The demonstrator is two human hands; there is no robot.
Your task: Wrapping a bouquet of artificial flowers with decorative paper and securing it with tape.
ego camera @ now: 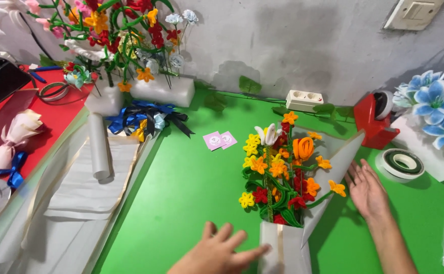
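Bouquet (282, 172) of yellow, orange and red craft flowers, with one white lily, lies near the front of the green worktop (191, 193) on pale wrapping paper (336, 162). Left hand (219, 253) rests flat on the wrapped stem end, fingers spread and released; right hand (366, 190) lies open against the paper's edge. Two small pink square labels (220, 140) sit beyond, and two tape rolls (402, 163) sit out: one right, one far left.

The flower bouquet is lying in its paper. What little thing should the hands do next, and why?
Probably fold the right paper flap over the bouquet. The right hand lies flat on that open flap, while the left hand presses the wrapped base, so one side looks unwrapped.
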